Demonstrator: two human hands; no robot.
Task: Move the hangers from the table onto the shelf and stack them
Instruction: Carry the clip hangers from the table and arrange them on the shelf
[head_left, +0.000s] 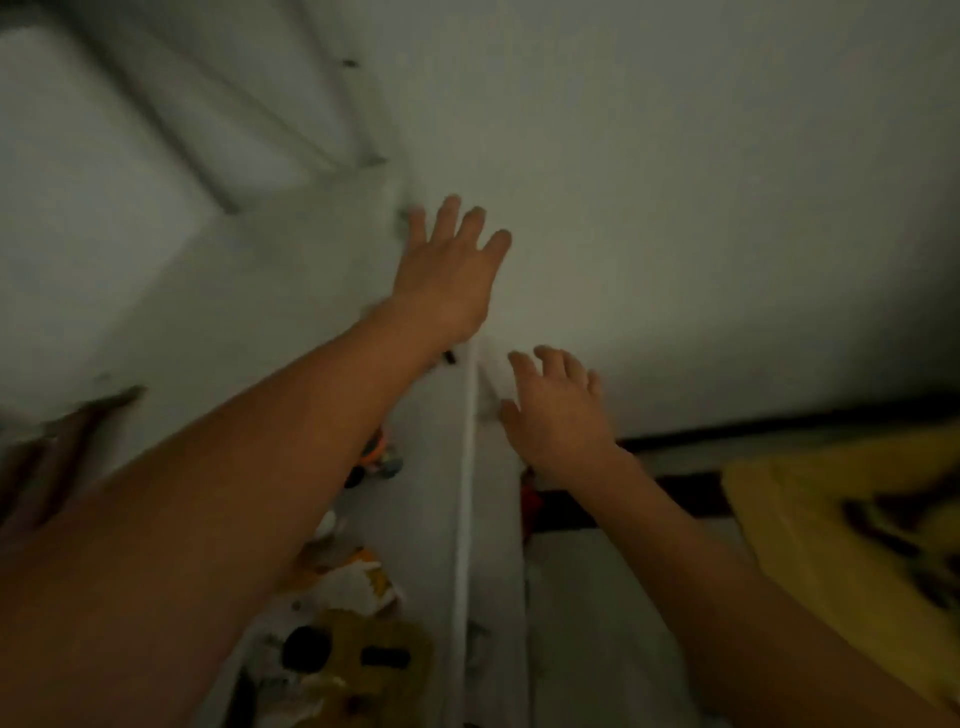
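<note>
Two bare hands reach up to a pale grey-white wall (675, 182), both holding nothing.

At the far left there is a blurred brown shape (67, 436). The left hand (447, 270) is raised higher, with its fingers (448, 213) straight and spread apart. Under its forearm lie small colourful things, among them a yellow object with black parts (363, 660). A narrow white vertical strip (462, 493) runs between the two arms. The right hand (558, 410) is lower, its fingers apart and a little bent. At the far right lies a yellow cloth with dark pattern (857, 519). Whether the hands touch the wall, I cannot tell. I cannot tell where the hangers are, the picture is too dim and blurred.
</note>
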